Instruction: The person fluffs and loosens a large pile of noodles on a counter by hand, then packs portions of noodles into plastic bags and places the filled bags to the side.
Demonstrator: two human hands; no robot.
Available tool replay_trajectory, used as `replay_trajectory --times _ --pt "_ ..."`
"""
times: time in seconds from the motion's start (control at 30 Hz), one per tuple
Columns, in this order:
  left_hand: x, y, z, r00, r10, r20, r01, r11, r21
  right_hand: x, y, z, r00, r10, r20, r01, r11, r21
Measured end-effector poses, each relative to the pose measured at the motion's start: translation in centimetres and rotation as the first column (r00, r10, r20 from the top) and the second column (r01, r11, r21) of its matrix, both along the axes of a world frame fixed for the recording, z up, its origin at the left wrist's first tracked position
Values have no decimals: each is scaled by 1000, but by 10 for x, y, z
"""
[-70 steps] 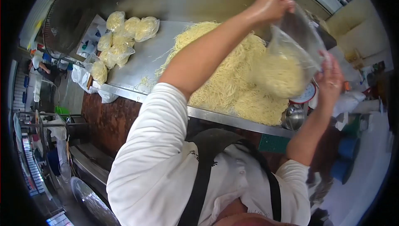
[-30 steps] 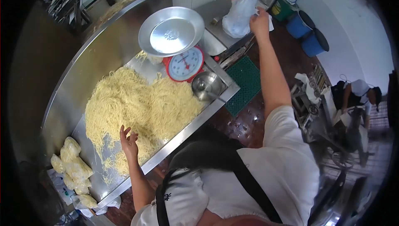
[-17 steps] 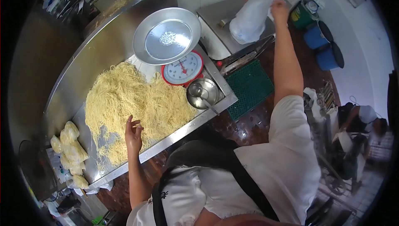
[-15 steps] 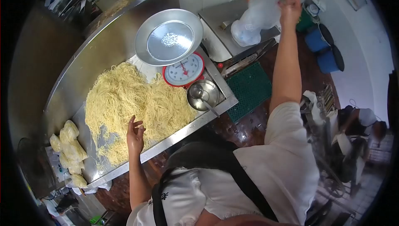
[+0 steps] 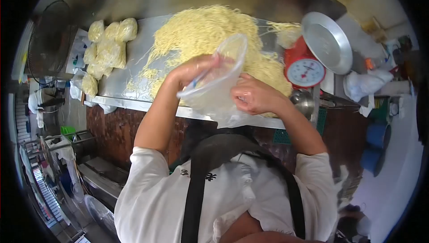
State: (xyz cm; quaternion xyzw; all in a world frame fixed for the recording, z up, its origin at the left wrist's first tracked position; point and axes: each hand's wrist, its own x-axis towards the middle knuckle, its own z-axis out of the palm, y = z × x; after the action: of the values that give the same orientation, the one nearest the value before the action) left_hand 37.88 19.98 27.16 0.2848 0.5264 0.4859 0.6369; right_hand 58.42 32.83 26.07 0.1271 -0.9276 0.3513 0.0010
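A: Where is the plastic bag (image 5: 210, 102), and what are your hands doing with it?

B: You have it between yourself and the noodle pile (image 5: 192, 26), mouth spread wide. Your right hand (image 5: 257, 94) is curled closed, pinching film at the bag's side. Your left hand (image 5: 201, 67) has its fingers at the mouth, partly seen through plastic; I can't tell whether they grip or merely prop it.

A: How will it handle for you?

B: Expect almost no weight and no stiffness (it looks empty); such thin film probably folds on itself, clings, and slips if your fingers are wet.

A: Your best hold?

B: The rim, from opposite sides; tugging your fingertips into the wall could tear it. The filled bags (image 5: 109, 53) sit left of the noodle pile, the scale (image 5: 305, 72) right of it.
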Motion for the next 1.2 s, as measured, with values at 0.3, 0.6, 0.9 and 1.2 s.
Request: replay_trajectory --times 0.3,0.6,0.9,1.2 --pt "-279 -249 -153 274 691 -669 -812 540 224 -283 -98 -85 897 -408 -171 424 903 71" --pt "-325 -367 -150 339 878 -338 -913 394 109 -533 -19 -215 820 -494 290 94 616 782" --pt "-353 -392 -156 285 796 -534 -909 401 113 -451 -65 -207 788 -561 252 547 827 129" --pt "-434 -281 -125 313 782 -539 -803 521 289 -431 -14 36 668 -579 -468 11 637 -771"
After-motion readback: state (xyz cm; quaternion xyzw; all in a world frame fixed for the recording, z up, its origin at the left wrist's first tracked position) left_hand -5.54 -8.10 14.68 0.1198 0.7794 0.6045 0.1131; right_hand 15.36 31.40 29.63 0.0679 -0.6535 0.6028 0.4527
